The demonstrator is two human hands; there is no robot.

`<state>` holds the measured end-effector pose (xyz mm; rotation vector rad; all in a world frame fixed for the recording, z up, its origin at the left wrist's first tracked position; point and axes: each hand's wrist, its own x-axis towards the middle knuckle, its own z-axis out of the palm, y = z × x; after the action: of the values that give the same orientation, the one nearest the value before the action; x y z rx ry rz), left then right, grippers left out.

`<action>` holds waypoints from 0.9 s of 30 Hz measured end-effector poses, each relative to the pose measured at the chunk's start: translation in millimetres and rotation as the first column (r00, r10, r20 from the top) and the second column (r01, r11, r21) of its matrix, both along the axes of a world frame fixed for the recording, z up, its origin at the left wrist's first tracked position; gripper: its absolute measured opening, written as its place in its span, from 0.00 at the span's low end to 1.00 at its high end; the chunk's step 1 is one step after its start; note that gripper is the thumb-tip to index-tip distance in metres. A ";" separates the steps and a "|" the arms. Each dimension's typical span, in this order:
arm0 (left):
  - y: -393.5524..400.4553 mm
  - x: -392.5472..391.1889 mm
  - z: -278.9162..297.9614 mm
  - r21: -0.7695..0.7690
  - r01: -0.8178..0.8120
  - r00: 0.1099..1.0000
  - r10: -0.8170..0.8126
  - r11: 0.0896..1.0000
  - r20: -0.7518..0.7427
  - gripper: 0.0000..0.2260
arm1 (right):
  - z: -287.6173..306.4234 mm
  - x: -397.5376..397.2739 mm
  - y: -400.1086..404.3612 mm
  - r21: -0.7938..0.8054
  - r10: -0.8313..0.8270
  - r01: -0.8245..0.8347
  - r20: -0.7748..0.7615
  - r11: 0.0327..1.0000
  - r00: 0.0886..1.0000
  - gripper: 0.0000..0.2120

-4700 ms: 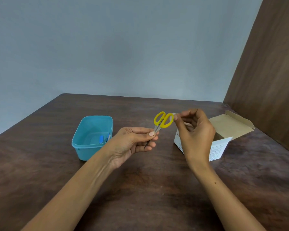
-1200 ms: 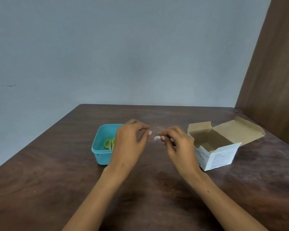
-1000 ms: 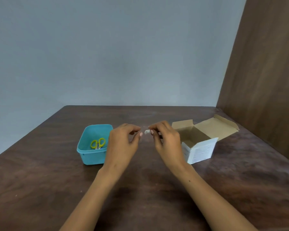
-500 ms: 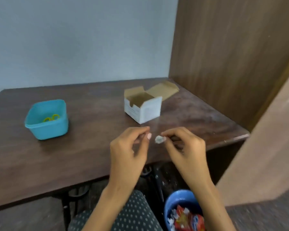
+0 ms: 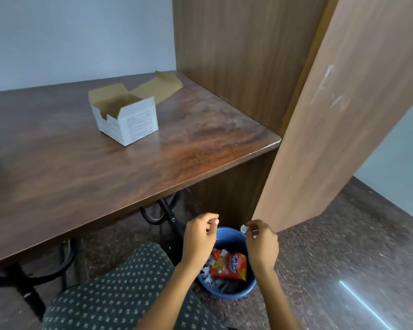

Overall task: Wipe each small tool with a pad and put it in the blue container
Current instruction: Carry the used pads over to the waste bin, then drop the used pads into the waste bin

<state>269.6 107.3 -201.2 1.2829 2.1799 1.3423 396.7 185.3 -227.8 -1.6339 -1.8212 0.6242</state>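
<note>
The view has swung down and to the right since 0.5 s ago, so the blue container is gone from sight. Both hands have dropped below the table edge (image 5: 200,184) and now hang over a blue waste bin (image 5: 236,290). The left hand (image 5: 199,236) and right hand (image 5: 261,244) have drawn apart, the right still pinching the white pad (image 5: 243,228).

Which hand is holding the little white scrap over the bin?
The right hand. Its fingers pinch the white scrap above the blue bin; the left hand shows no clear scrap.
</note>
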 end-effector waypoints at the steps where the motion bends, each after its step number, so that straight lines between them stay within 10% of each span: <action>1: 3.9 -0.2 -5.5 -0.036 0.003 1.000 -0.003 0.999 0.002 0.10 | -10.1 -0.6 5.0 -0.046 -0.026 0.027 0.022 0.999 0.999 0.07; 14: 18.9 -0.4 -22.2 -0.163 0.041 0.999 -0.043 0.986 -0.009 0.11 | -62.2 -4.9 35.1 -0.301 0.054 0.023 0.246 0.953 0.968 0.10; 27: -16.3 3.9 79.1 0.140 0.088 0.994 -0.078 0.986 -0.077 0.10 | 93.5 -12.9 -16.4 0.164 0.266 -0.264 0.010 0.950 0.964 0.06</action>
<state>273.5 91.1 -122.0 1.4784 2.0821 1.4646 383.9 168.9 -134.3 -1.2865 -2.0449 0.5789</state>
